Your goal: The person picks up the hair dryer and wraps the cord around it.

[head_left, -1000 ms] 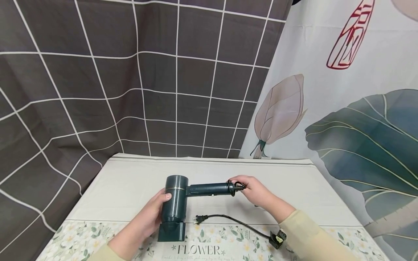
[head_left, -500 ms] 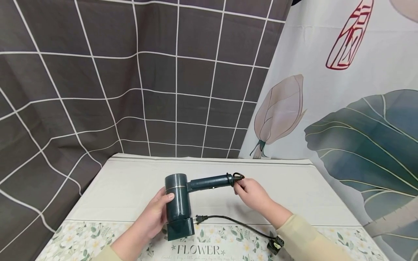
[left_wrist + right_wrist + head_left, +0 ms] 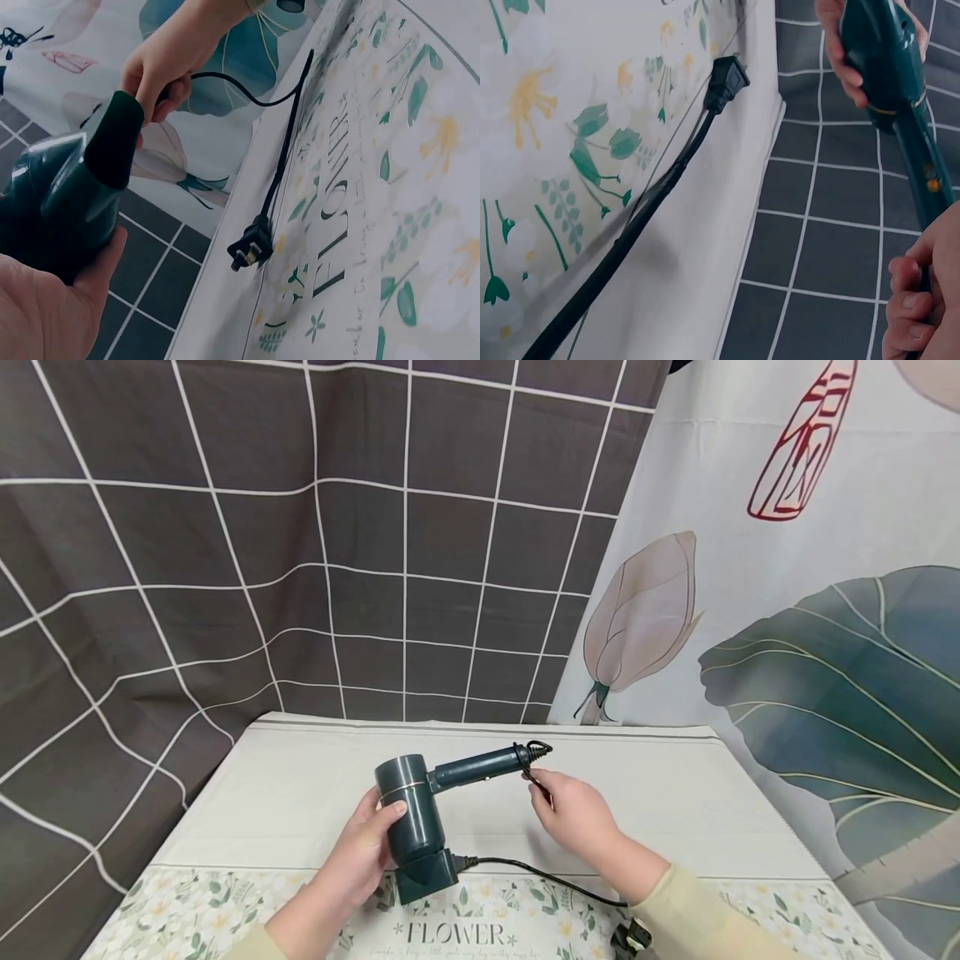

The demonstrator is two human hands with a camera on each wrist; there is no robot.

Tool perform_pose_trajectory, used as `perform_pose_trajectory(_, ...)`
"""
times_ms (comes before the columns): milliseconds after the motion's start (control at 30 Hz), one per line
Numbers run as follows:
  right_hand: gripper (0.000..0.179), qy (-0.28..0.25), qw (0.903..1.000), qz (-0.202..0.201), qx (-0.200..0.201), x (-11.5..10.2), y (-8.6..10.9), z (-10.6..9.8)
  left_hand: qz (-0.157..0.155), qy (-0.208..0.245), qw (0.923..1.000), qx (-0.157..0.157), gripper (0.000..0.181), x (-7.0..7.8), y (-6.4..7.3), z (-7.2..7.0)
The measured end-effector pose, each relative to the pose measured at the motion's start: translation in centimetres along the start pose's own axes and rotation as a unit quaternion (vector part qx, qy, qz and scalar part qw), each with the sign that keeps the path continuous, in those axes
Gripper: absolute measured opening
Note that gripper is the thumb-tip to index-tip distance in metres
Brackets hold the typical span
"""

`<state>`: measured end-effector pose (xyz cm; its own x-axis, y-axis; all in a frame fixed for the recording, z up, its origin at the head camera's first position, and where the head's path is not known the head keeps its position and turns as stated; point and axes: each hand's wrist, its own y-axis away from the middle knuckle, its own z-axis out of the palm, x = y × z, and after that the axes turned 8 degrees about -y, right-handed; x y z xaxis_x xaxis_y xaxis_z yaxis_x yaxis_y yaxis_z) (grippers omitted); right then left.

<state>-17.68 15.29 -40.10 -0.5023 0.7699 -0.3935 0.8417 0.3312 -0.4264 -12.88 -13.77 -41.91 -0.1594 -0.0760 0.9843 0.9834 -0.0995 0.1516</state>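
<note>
My left hand [image 3: 358,853] grips the barrel of a dark green hair dryer [image 3: 417,820], thumb across its side. The flat nozzle [image 3: 426,875] points down toward me, and the handle [image 3: 478,767] reaches up to the right. My right hand [image 3: 576,814] holds the black cord [image 3: 542,787] just below the handle's end, where the cord loops round its ribbed sleeve [image 3: 537,750]. In the right wrist view the fingers [image 3: 909,304] curl round the cord. A two-pin plug [image 3: 251,246] lies on the cloth, its pins hidden behind the nozzle in the head view.
A cord [image 3: 551,877] runs from the plug to a black block with a pale label [image 3: 632,937] beside my right sleeve. White cloth with a flowered front band [image 3: 457,935] covers the table. A dark checked curtain [image 3: 360,568] and a printed white one [image 3: 750,710] hang behind.
The hair dryer has tilted, its handle end rising and its nozzle swinging right over the plug's pins. My right hand has slid off the sleeve down onto the cord. The labelled block has shifted down slightly.
</note>
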Motion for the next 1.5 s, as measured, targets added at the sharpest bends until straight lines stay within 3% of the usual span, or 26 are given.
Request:
perform_pose_trajectory(167, 0.019, 0.026, 0.9995, -0.013, 0.008, -0.4, 0.3, 0.0, 0.006, -0.020, 0.9996, 0.019, 0.080, 0.2, -0.1, 0.3)
perform_pose_trajectory(433, 0.003, 0.058, 0.9944, -0.070, 0.053, -0.5, 0.4, -0.3, 0.019, -0.058, 0.9978, 0.026, 0.079, 0.5, -0.1, 0.5)
perform_pose_trajectory(600, 0.019, 0.080, 0.9886, -0.106, 0.072, -0.4, 0.4, -0.5, 0.018, -0.083, 0.9960, 0.029, 0.078, 0.6, -0.3, 0.6)
perform_pose_trajectory(733, 0.024, 0.088, 0.9884, -0.111, 0.055, -0.3, 0.3, -0.6, 0.006, -0.106, 0.9938, 0.032, 0.081, 0.6, -0.5, 0.5)
perform_pose_trajectory(867, 0.012, 0.073, 0.9897, -0.122, 0.014, -0.4, 0.1, -0.8, -0.002, -0.127, 0.9909, 0.043, 0.083, 0.6, -0.7, 0.3)
perform_pose_trajectory(1000, 0.011, 0.065, 0.9859, -0.154, -0.010, -0.3, -0.2, -1.2, -0.007, -0.140, 0.9888, 0.051, 0.084, 0.6, -0.8, 0.2)
perform_pose_trajectory(1233, 0.013, 0.077, 0.9775, -0.196, 0.017, 0.3, -0.7, -1.7, -0.009, -0.162, 0.9856, 0.049, 0.084, 0.4, -0.8, 0.0)
perform_pose_trajectory(1367, 0.017, 0.078, 0.9759, -0.201, 0.031, 0.6, -0.9, -2.0, -0.007, -0.182, 0.9822, 0.047, 0.082, 0.2, -1.0, -0.3)
perform_pose_trajectory(1500, 0.017, 0.069, 0.9793, -0.190, 0.020, 0.7, -1.2, -2.3, -0.011, -0.202, 0.9783, 0.046, 0.078, 0.1, -1.0, -0.6)
